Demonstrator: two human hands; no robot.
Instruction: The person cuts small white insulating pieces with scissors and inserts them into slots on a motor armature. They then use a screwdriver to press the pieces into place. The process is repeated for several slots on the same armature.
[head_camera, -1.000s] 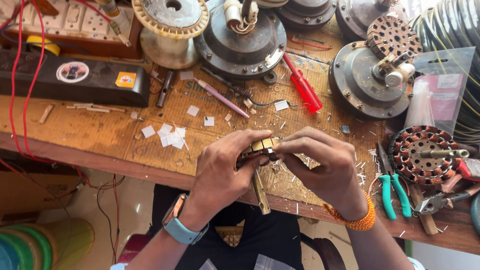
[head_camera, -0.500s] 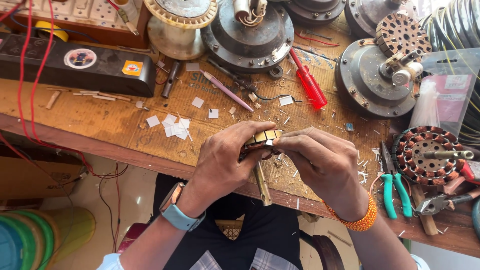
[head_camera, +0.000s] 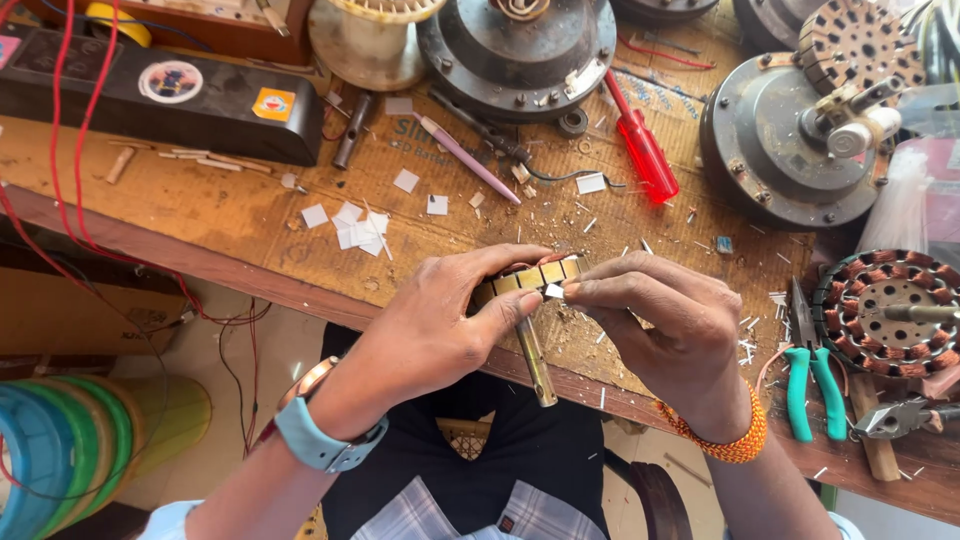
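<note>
Over the near edge of the desk (head_camera: 150, 205), both hands work on a small brass-coloured slotted core with a shaft (head_camera: 533, 300) that hangs down past the edge. The left hand (head_camera: 440, 325) wraps the core, fingers closed around its side and thumb pressed on the shaft's top. The right hand (head_camera: 665, 320) pinches a small white paper slip (head_camera: 553, 291) between thumb and forefinger, its tip touching the core's rim. By the look of it, the step in hand is seating an insulating slip into a slot; the next move would call for a steady core and a fine, straight push. Just beyond the hands, cut white paper squares (head_camera: 350, 225) lie scattered on the desk among trimmings. Toward the right edge sit green-handled pliers (head_camera: 812, 390) and a wound stator with copper coils (head_camera: 890, 312). Farther in, a pink pencil-like tool (head_camera: 465, 158) and a red-handled screwdriver (head_camera: 640, 150) lie near the middle. Along the far edge stand a black box (head_camera: 130, 95), a grey motor housing (head_camera: 515, 50) and another motor housing (head_camera: 790, 135) at the far right corner.
</note>
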